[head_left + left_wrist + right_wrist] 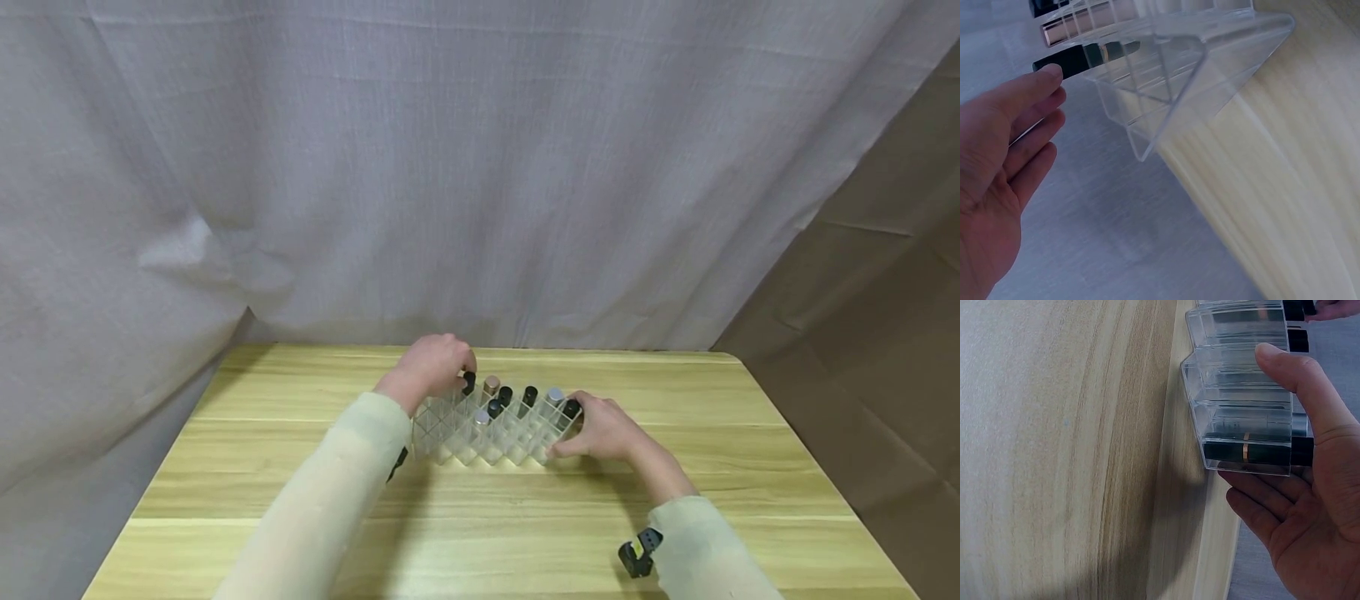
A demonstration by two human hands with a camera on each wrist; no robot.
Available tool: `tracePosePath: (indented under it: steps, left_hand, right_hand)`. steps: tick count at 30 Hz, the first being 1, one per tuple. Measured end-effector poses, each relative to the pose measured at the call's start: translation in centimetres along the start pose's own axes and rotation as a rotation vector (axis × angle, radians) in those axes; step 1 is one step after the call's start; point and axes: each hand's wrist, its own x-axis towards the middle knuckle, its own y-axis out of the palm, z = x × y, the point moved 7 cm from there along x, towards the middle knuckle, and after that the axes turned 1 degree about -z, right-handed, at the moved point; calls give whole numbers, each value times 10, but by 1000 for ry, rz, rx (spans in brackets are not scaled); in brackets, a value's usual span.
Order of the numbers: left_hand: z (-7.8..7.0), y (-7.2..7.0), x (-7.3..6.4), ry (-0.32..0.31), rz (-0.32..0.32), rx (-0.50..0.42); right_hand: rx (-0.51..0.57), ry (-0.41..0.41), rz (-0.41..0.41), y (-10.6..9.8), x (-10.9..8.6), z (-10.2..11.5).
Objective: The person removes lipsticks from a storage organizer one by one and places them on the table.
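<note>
A clear plastic lipstick organizer (491, 454) with diamond-shaped compartments stands on the table, several lipsticks in it. My left hand (435, 365) reaches over its left part and pinches the black cap of a lipstick (469, 382). In the left wrist view the lower part of this lipstick (1075, 62) is inside a compartment, and the thumb lies on the cap's end. My right hand (609, 429) grips the organizer's right end, thumb on the front edge. The right wrist view shows its other fingers beside the end wall, near a black lipstick with a gold band (1225, 452).
Other tubes stand in the organizer, among them a rose-gold one (491, 385) and a silver-capped one (555, 396). The wooden table (480, 533) extends toward me. A grey curtain (480, 167) hangs behind its far edge, and brown cloth (862, 333) at the right.
</note>
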Motion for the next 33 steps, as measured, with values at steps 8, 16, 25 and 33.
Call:
tracePosePath:
  steps: [8, 16, 25, 33]
  left_hand:
    - [1, -16, 3, 43, 17, 10]
    - [-1, -40, -2, 88, 16, 55]
    - [1, -68, -14, 95, 57, 85]
    - [3, -86, -28, 96, 100, 93]
  right_hand:
    - [9, -5, -2, 0, 2, 1]
    - [13, -1, 2, 1, 6, 2]
    - [13, -4, 11, 1, 9, 1]
    - [9, -15, 6, 0, 9, 0]
